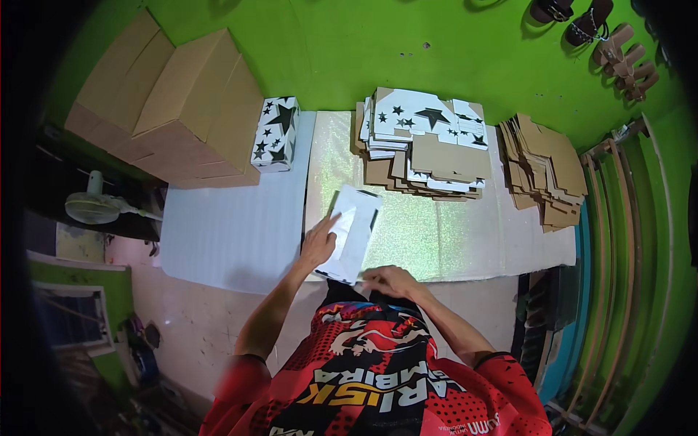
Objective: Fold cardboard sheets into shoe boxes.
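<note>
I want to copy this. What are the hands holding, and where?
A flat white box: left hand presses its left side, right hand at its near end.

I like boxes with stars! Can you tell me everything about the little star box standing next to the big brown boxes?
The star box is a small, closed cardboard carton, white with black stars of different sizes. It looks folded up and finished. It stands at the far edge of the white sheet, right beside the stacked brown cartons and near the green wall. Whether it touches the cartons is hard to tell. Neither of the hands touches it.
</note>
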`<state>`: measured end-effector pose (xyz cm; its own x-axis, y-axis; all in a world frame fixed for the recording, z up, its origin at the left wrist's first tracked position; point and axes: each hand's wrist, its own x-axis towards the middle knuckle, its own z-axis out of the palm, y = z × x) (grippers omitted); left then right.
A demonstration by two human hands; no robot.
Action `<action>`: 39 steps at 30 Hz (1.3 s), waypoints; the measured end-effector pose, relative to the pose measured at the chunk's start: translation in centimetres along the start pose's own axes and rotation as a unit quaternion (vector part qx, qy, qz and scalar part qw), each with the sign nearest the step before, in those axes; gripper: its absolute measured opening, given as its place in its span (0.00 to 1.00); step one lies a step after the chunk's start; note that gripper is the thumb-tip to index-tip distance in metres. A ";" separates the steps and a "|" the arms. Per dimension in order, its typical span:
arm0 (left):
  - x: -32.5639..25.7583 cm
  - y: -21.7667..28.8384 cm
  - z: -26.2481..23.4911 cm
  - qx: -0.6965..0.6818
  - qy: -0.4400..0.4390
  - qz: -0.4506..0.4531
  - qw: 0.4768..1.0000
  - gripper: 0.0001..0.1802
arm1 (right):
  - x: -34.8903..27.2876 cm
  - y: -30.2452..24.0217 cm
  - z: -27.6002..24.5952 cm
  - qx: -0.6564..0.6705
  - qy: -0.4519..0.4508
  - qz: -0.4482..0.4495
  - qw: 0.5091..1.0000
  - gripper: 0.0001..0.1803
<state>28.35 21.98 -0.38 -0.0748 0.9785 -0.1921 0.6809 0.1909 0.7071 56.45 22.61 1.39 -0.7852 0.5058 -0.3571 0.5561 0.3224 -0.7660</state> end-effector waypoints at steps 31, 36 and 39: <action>-5.1 -1.9 -0.1 -0.187 0.151 -0.233 0.942 0.45 | 5.1 2.4 -7.3 0.048 0.315 0.165 0.933 0.49; -9.0 0.0 0.6 -0.529 0.061 -0.433 0.728 0.55 | 6.6 -0.1 -9.0 0.104 0.252 0.208 0.939 0.53; -8.4 -1.9 2.2 -0.538 0.041 -0.464 0.703 0.50 | 6.8 -0.7 -9.0 0.031 0.196 0.283 0.938 0.45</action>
<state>29.28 13.25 -1.55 -0.1953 0.3865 -0.9014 -0.6306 0.6544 0.4172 53.13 33.00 4.29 -0.2006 0.8417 -0.5013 0.8280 -0.1278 -0.5460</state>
